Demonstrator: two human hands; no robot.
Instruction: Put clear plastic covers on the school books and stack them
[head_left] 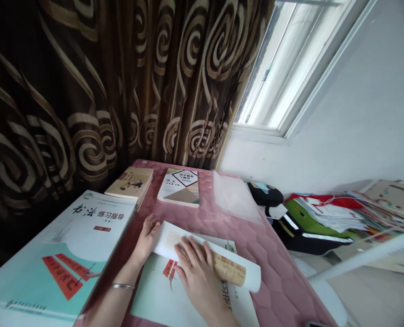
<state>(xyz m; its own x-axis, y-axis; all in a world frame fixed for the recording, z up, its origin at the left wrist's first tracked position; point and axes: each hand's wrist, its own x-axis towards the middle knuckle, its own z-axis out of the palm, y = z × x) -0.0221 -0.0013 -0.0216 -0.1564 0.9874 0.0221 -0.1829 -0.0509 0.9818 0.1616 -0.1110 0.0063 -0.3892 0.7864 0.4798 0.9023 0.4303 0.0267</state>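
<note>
A calligraphy exercise book with a white and teal cover lies on the pink table in front of me, turned away from my reading side. A curled white sheet, printed with a tan old-paper picture, lies bent across its far part. Whether the sheet is bound into the book, I cannot tell. My left hand is closed at the sheet's left end, the fingertips partly hidden. On top of the sheet rests my right hand, palm down, its fingers spread and stretched out. A silver bangle circles my left wrist.
A pile of matching calligraphy books stands at the left. Behind are smaller tan books, a white textbook and a translucent plastic sheet. Right of the table lie a green and black bag and stacked papers.
</note>
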